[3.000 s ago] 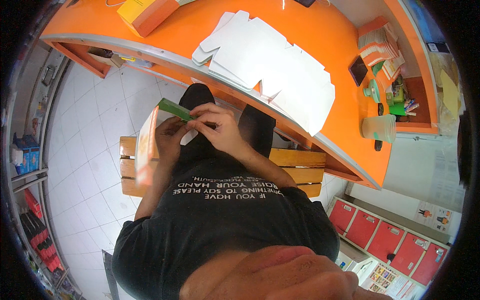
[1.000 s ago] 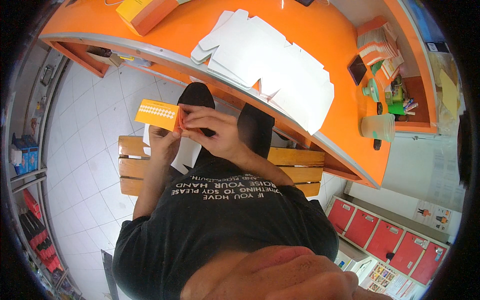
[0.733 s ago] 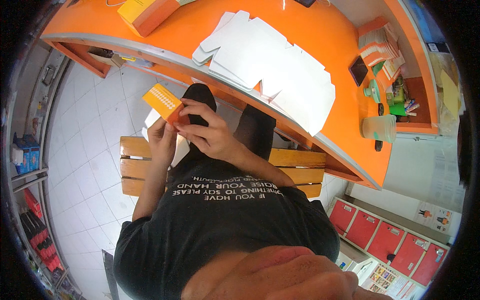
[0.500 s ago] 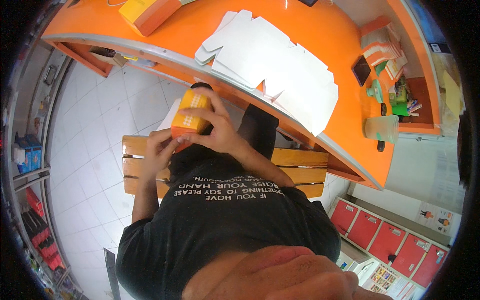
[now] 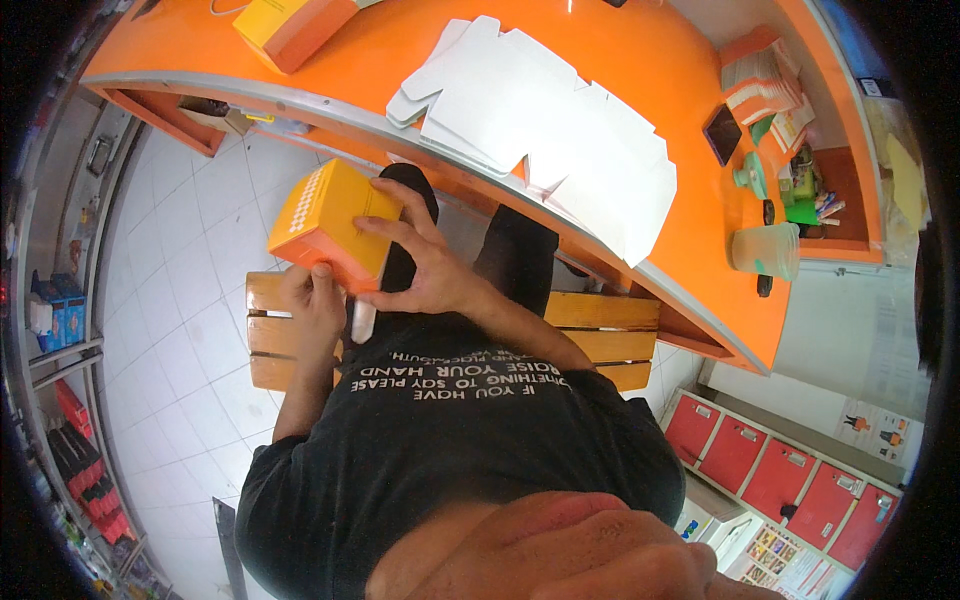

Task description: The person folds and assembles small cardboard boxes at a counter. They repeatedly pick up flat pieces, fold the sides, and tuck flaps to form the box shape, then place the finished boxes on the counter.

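A yellow and orange carton (image 5: 335, 215) with a white pattern along one edge is held above my lap, short of the table's front edge. My right hand (image 5: 430, 265) grips its right side, fingers across the yellow face and thumb at the lower corner. At the lower left edge, my left hand (image 5: 318, 305) is pinched on the orange side, thumb up; its other fingers are partly hidden. A white flap (image 5: 362, 322) sticks out below the carton between my hands. On the table lie several flat white carton blanks (image 5: 550, 120), stacked unevenly.
The orange table (image 5: 370, 75) curves ahead, bearing another yellow and orange carton (image 5: 285, 30), a phone (image 5: 722, 135) and a translucent cup (image 5: 765, 252). A slatted wooden bench (image 5: 600, 315) is under me. Shelves (image 5: 65, 350) stand left, red lockers (image 5: 775, 480) right.
The carton has turned and moved left, showing a broad yellow face and the white flap below. My right hand's fingers have shifted to its right side; my left hand stays at its lower edge.
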The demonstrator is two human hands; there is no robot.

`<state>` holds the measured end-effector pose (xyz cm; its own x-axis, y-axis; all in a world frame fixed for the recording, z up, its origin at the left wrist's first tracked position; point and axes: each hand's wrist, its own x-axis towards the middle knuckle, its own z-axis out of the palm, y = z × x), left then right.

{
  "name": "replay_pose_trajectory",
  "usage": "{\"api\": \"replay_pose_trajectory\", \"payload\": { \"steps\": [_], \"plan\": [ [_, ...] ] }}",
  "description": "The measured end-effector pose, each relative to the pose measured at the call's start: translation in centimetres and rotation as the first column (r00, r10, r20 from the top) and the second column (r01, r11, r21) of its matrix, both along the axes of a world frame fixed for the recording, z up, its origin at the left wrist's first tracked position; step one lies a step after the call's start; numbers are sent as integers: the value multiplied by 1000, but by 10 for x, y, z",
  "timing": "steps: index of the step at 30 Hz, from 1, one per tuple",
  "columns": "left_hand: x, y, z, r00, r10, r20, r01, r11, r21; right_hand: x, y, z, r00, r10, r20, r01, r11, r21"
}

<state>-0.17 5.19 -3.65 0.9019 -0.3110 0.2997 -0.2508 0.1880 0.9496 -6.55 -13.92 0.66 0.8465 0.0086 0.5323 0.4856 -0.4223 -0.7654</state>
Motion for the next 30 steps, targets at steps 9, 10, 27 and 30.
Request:
{"api": "replay_pose_trajectory", "payload": {
  "steps": [9, 10, 27, 30],
  "plan": [
    [-13, -10, 30, 990, 104, 99, -117, 983, 140, -3, 5, -8, 979, -193, 59, 179, 965, 192],
    [-11, -12, 32, 988, 72, 139, -96, 981, 171, -3, 6, -2, 981, -188, 37, 180, 970, 162],
    [9, -19, 40, 992, -123, 24, 121, 990, 69, 7, -3, 29, 966, -140, 219, 107, 982, 156],
    [10, -28, 31, 984, -114, -135, 97, 987, -124, 12, 3, 21, 963, -135, 235, 93, 979, 184]
  ]
}}
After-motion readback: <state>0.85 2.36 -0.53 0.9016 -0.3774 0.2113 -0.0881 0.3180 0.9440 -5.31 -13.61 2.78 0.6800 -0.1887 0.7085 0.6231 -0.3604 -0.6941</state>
